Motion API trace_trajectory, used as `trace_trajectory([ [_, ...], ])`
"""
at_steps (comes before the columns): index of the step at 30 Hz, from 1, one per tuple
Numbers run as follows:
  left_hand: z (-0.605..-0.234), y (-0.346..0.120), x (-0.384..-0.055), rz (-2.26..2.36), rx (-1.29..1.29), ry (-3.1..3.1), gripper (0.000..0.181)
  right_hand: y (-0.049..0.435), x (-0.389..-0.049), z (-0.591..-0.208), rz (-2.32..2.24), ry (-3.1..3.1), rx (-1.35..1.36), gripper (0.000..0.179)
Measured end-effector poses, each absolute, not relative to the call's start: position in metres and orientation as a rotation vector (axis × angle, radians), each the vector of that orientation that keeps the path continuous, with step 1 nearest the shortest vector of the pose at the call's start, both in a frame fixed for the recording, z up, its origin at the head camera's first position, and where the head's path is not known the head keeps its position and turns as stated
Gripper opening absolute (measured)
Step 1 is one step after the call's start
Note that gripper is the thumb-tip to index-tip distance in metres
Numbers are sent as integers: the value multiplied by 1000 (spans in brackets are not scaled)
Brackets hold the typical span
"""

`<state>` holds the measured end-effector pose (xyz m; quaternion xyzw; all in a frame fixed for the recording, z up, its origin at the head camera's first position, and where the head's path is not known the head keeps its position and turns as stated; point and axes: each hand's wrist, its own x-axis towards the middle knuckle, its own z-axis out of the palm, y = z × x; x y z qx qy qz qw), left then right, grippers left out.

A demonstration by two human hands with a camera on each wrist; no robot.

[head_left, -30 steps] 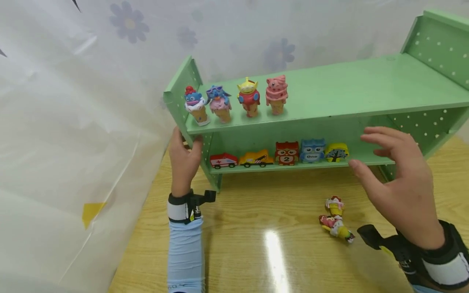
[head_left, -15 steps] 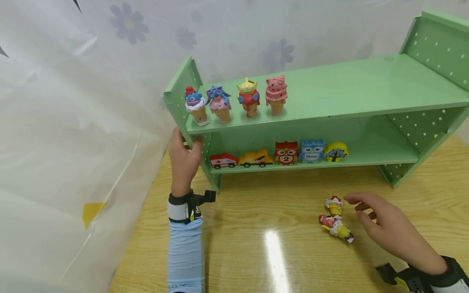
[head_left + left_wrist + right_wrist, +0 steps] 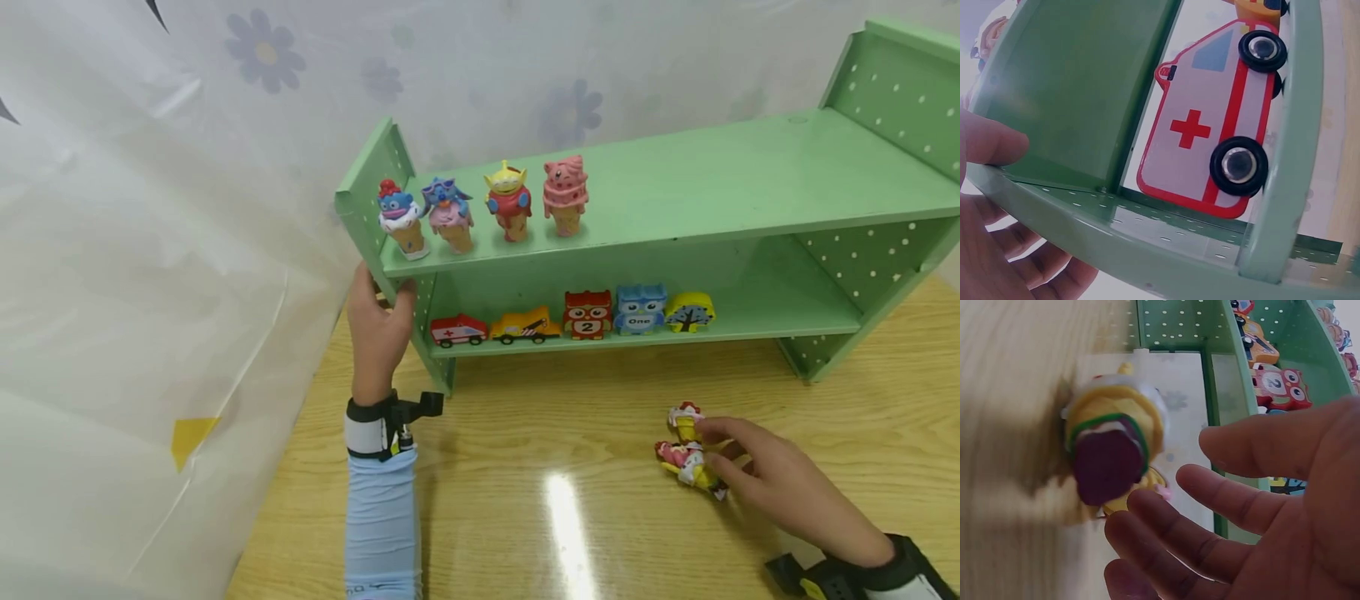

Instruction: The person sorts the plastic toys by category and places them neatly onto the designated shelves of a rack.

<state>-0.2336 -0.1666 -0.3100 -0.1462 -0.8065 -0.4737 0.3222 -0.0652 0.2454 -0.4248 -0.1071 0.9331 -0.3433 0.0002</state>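
My left hand [image 3: 377, 337] grips the left side panel of the green shelf [image 3: 712, 179], thumb inside and fingers outside in the left wrist view. My right hand [image 3: 787, 483] is low over the table by two small ice-cream-cone toy figures, with thumb and fingers apart and nothing held. One figure [image 3: 684, 422] has a yellow cone; the other [image 3: 684, 463] lies just in front of it, partly behind my fingertips. In the right wrist view a blurred toy figure [image 3: 1113, 450] shows its purple end near my fingertips; whether they touch cannot be told.
Several ice-cream figures, such as a pink one [image 3: 566, 196], stand on the shelf's top left. Below are a toy ambulance [image 3: 459, 331], a yellow tow truck [image 3: 525, 325], a red owl [image 3: 587, 315], a blue owl [image 3: 640, 310] and a tree block [image 3: 690, 312].
My right hand has come down from in front of the shelf's right part to the figures on the table, then moved slightly left against them. My left hand stays on the shelf panel.
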Motion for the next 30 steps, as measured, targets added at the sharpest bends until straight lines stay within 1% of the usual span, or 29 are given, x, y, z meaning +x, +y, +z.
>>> trace_trajectory([
  [6,-310,-167,-233,-1246,-385,-2111,42,241,-65,-428,-1081,2909,-312,33],
  [13,-310,-167,-233,-1241,-386,-2113,41,239,-66,-432,-1057,2926,-290,37],
  [21,-309,-166,-234,-1232,-399,-2108,40,235,-66,-435,-1000,2903,-318,35],
  [26,-310,-166,-235,-1230,-403,-2110,41,224,-63,-438,-996,2886,-297,40],
  [30,-310,-167,-235,-1238,-399,-2111,41,212,-60,-439,-1007,2924,-306,38],
])
